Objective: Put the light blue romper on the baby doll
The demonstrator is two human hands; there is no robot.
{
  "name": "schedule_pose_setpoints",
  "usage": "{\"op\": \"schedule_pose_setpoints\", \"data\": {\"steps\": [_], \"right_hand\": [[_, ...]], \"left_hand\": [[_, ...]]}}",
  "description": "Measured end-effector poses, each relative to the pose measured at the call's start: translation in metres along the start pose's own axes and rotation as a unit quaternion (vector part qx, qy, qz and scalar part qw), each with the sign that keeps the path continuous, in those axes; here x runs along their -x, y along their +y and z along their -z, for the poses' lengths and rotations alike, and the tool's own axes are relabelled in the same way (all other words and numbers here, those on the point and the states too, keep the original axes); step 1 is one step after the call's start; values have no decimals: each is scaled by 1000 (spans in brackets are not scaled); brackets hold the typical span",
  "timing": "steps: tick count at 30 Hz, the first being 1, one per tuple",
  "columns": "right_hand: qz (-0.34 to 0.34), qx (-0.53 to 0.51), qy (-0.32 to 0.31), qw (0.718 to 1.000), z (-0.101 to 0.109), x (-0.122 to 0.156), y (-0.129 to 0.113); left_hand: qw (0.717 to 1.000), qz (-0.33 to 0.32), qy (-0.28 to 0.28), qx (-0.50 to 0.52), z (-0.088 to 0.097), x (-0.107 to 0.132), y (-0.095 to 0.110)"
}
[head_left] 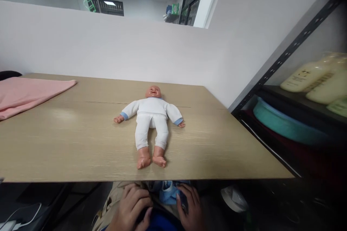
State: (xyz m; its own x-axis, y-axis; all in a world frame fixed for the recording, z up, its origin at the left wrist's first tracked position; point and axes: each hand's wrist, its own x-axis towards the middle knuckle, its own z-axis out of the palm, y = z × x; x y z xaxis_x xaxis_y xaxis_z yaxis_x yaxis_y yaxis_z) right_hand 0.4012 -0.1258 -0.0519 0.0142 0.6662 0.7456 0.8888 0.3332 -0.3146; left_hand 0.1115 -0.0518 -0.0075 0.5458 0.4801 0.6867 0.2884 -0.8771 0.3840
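Observation:
A baby doll [151,115] in a white long-sleeved top and trousers with blue cuffs lies on its back on the table [81,151]. Its head points to the wall and its bare feet towards me. Below the table's front edge, my left hand [132,207] rests on my lap, fingers loosely bent, thumb apart, nothing visible in it. My right hand [192,207] rests there too, thumb and fingers apart. Right beside its fingertips is a light-blue cloth piece [168,193] with a pale edge, partly hidden under the table edge; I see no grip on it.
A pink cloth [29,94] lies at the table's left. On the right, a black shelf rack holds pale yellow bottles [300,75] and a teal basin [284,121]. A white round object [234,199] is below the table; a white cable [34,216] lies lower left.

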Motion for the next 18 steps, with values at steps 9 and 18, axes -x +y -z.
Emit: {"op": "schedule_pose_setpoints", "data": {"steps": [9, 18], "right_hand": [[-53, -109, -201, 972, -5, 13, 2], [-199, -128, -106, 966, 23, 50, 28]], "left_hand": [[947, 248, -184, 87, -61, 8, -21], [920, 180, -242, 251, -42, -1, -4]]}}
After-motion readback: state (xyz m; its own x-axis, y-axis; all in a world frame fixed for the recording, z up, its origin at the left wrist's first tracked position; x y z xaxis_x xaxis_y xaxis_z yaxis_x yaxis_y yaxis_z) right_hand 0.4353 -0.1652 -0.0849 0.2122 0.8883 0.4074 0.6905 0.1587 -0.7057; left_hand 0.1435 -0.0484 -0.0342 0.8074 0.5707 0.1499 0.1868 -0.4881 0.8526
